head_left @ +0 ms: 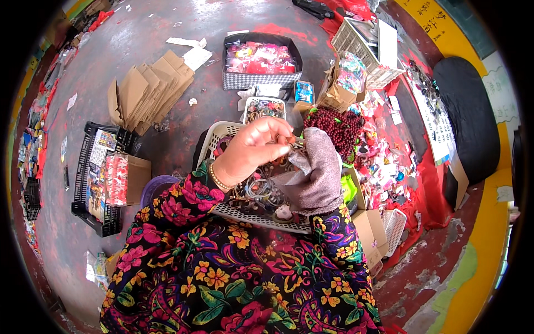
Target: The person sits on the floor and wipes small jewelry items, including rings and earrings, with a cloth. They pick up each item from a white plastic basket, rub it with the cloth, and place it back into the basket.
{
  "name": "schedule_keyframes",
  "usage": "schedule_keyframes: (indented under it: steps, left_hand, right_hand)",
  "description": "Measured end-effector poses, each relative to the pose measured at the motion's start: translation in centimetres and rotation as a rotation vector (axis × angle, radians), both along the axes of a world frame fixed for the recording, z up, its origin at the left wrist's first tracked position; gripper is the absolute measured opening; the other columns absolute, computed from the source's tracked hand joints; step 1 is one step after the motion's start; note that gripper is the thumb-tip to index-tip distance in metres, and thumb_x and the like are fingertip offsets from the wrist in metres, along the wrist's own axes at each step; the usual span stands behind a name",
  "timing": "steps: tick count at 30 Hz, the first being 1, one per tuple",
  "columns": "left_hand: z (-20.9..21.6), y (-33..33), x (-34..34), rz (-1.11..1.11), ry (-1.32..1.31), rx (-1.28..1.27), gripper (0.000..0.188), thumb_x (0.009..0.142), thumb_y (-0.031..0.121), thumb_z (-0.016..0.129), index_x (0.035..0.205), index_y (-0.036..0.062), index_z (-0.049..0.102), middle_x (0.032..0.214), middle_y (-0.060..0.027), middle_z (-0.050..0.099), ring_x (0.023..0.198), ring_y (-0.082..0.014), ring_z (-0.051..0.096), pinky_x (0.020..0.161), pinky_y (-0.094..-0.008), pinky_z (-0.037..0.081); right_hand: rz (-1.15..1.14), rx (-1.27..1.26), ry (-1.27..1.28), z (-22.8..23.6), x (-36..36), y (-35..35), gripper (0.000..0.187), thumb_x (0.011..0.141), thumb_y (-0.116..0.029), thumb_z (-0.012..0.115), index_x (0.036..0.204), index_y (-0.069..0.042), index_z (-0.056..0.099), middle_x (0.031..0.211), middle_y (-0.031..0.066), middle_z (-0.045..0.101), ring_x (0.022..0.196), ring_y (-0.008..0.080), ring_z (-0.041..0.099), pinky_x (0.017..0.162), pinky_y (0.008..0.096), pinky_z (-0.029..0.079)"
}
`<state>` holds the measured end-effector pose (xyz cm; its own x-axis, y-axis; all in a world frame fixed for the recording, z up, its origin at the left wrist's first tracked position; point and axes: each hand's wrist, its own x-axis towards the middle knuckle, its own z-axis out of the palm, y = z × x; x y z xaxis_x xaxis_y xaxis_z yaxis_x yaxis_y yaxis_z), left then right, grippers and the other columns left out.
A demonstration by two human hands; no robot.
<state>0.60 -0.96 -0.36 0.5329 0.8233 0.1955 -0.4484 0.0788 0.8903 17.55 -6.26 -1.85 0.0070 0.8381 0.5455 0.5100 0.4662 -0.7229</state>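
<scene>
My left hand point(253, 149), a beaded bracelet at its wrist, is closed with thumb and forefinger pinched together. At its fingertips is a small dark, shiny piece that I cannot make out. A greyish-mauve cloth point(320, 167) covers my right hand, so its fingers are hidden; the cloth's edge reaches close to my left fingertips. Both hands are over a large white plastic basket point(261, 221) of mixed bracelets and small trinkets. Inside it, a clear round bangle point(258, 188) lies below my left hand.
Beyond the basket stand a smaller white basket point(246, 114) and a grey checked bin point(261, 82) of pink packets. Dark red beads point(338, 129) are heaped right. Flattened cardboard point(150, 89) and a black crate point(83, 192) lie left. A cardboard box point(370, 236) sits near right.
</scene>
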Motion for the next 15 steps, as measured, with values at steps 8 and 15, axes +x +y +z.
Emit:
schedule_keyframes:
  steps: [8, 15]
  left_hand:
    - [-0.4, -0.3, 0.2, -0.030, 0.525, 0.361, 0.022, 0.079, 0.000, 0.067, 0.100, 0.0009, 0.058, 0.096, -0.0002, 0.057, 0.080, -0.0045, 0.053, 0.069, -0.0205, 0.046]
    - [0.6, -0.3, -0.5, -0.102, 0.387, -0.053, 0.018, 0.090, 0.011, 0.059, 0.104, -0.0002, 0.059, 0.082, 0.0042, 0.057, 0.072, -0.0013, 0.050, 0.062, -0.0179, 0.042]
  right_hand:
    - [0.136, -0.220, -0.039, -3.4, 1.2, 1.6, 0.062, 0.066, -0.022, 0.077, 0.112, 0.004, 0.046, 0.092, 0.0098, 0.054, 0.082, 0.0181, 0.056, 0.074, 0.0315, 0.049]
    - [-0.029, -0.157, -0.158, 3.3, -0.1, 0.2, 0.055, 0.053, -0.019, 0.077, 0.097, -0.001, 0.049, 0.086, 0.0127, 0.054, 0.082, 0.0307, 0.056, 0.075, 0.0386, 0.046]
